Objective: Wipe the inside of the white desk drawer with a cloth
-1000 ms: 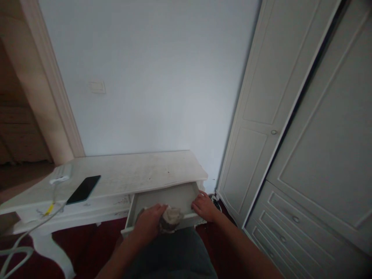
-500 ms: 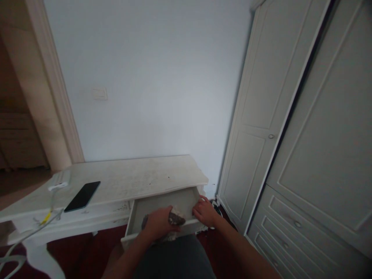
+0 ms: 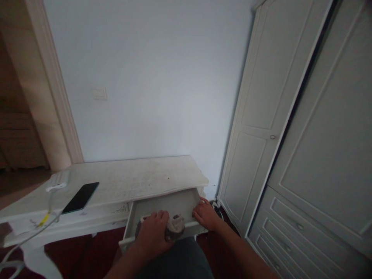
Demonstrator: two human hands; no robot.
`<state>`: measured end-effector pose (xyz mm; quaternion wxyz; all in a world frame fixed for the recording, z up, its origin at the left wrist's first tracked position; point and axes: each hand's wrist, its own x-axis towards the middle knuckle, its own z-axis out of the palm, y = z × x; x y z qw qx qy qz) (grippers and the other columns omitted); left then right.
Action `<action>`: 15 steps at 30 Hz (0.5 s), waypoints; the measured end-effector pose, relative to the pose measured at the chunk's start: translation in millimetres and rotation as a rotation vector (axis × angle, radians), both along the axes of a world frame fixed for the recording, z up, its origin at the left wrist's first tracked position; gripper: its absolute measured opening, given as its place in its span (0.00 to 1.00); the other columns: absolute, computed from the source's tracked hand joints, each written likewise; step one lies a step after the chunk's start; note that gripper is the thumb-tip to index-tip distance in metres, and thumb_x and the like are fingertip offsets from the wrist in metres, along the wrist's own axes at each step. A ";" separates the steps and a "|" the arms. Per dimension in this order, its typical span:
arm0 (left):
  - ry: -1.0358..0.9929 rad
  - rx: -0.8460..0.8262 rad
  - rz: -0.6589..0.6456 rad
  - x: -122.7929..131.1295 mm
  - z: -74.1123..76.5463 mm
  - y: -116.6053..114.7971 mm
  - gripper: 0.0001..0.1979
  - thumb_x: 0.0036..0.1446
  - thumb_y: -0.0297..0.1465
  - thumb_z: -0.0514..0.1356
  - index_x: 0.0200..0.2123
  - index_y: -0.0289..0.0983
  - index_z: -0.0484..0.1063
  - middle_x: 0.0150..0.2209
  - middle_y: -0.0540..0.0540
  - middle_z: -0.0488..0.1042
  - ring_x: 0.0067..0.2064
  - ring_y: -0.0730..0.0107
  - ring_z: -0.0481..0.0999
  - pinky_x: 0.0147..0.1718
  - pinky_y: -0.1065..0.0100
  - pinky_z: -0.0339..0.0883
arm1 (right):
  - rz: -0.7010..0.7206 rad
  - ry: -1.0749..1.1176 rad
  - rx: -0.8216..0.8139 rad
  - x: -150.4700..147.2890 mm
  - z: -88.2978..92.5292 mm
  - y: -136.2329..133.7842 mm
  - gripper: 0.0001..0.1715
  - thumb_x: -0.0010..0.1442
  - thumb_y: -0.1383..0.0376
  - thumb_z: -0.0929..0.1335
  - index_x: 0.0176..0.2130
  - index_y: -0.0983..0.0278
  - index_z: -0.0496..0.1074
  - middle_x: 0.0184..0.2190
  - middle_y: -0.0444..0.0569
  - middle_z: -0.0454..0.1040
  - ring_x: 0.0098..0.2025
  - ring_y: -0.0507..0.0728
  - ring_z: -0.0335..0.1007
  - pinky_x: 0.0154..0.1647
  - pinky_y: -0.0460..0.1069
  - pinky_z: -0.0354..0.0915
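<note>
A drawer (image 3: 171,203) with a pale interior is pulled out of the white desk (image 3: 139,174). My left hand (image 3: 152,232) is closed around a bunched brown and cream cloth (image 3: 176,226), at the drawer's front edge. Part of the cloth is covered by the fingers. On the drawer's right side wall, my right hand (image 3: 205,213) rests with its fingers curled over the rim.
A dark phone (image 3: 81,197) lies on the desk's left part, near a white plug-like device (image 3: 56,186) and a cable (image 3: 31,236). A white wardrobe (image 3: 250,155) rises at the right. Shoes (image 3: 215,208) lie on the floor beside the desk.
My left hand has turned and shifted slightly, and the cloth now shows more of its cream side. My right hand stays on the drawer's side.
</note>
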<state>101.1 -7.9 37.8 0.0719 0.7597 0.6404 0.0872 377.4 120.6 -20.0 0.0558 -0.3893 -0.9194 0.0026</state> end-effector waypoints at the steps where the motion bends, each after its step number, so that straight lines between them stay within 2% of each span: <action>1: -0.043 -0.042 -0.003 -3.8 5.5 4.5 0.39 0.52 0.52 0.68 0.61 0.35 0.75 0.60 0.28 0.81 0.61 0.30 0.78 0.58 0.40 0.72 | -0.003 0.003 -0.004 0.1 0.0 0.0 0.24 0.78 0.61 0.60 0.43 0.61 0.83 0.43 0.51 0.87 0.54 0.61 0.77 0.78 0.62 0.46; 3: -0.114 -0.110 0.001 -10.4 12.9 15.9 0.43 0.51 0.58 0.67 0.63 0.36 0.72 0.54 0.28 0.84 0.56 0.29 0.82 0.53 0.42 0.74 | -0.010 0.009 -0.010 0.4 0.2 -0.3 0.24 0.78 0.62 0.59 0.43 0.61 0.83 0.43 0.51 0.87 0.54 0.61 0.78 0.78 0.62 0.45; 5: -0.146 -0.149 0.000 -16.0 14.6 28.3 0.45 0.52 0.58 0.66 0.65 0.37 0.71 0.53 0.28 0.85 0.56 0.28 0.83 0.53 0.43 0.74 | -0.014 0.014 -0.011 0.5 0.9 -0.7 0.24 0.78 0.62 0.59 0.43 0.61 0.84 0.43 0.51 0.87 0.55 0.61 0.78 0.78 0.62 0.45; 7: -0.180 -0.193 -0.050 -21.4 12.2 38.6 0.37 0.53 0.54 0.65 0.62 0.41 0.76 0.55 0.34 0.86 0.56 0.34 0.84 0.55 0.47 0.73 | -0.015 0.015 -0.010 0.6 1.5 -1.1 0.24 0.77 0.63 0.59 0.43 0.60 0.84 0.43 0.51 0.87 0.55 0.61 0.78 0.78 0.62 0.45; 9: -0.245 -0.249 -0.146 -27.8 8.8 44.1 0.27 0.53 0.48 0.65 0.55 0.46 0.81 0.54 0.45 0.87 0.55 0.48 0.85 0.55 0.58 0.74 | -0.013 0.014 -0.009 0.5 1.6 -1.3 0.24 0.77 0.63 0.60 0.42 0.60 0.83 0.43 0.50 0.87 0.54 0.60 0.78 0.78 0.62 0.46; 11: -0.299 -0.276 -0.225 -35.2 6.3 43.6 0.24 0.51 0.44 0.65 0.52 0.48 0.82 0.53 0.53 0.87 0.54 0.56 0.84 0.56 0.65 0.73 | -0.013 0.012 -0.009 0.4 1.4 -1.4 0.23 0.76 0.63 0.60 0.41 0.60 0.83 0.42 0.49 0.87 0.53 0.60 0.78 0.77 0.62 0.47; 15: -0.319 -0.199 -0.217 -43.8 5.4 27.6 0.25 0.48 0.43 0.68 0.51 0.45 0.81 0.55 0.48 0.84 0.60 0.53 0.79 0.62 0.63 0.70 | -0.017 0.013 -0.013 0.3 1.4 -1.5 0.24 0.77 0.63 0.60 0.41 0.60 0.84 0.42 0.51 0.87 0.53 0.61 0.78 0.77 0.62 0.47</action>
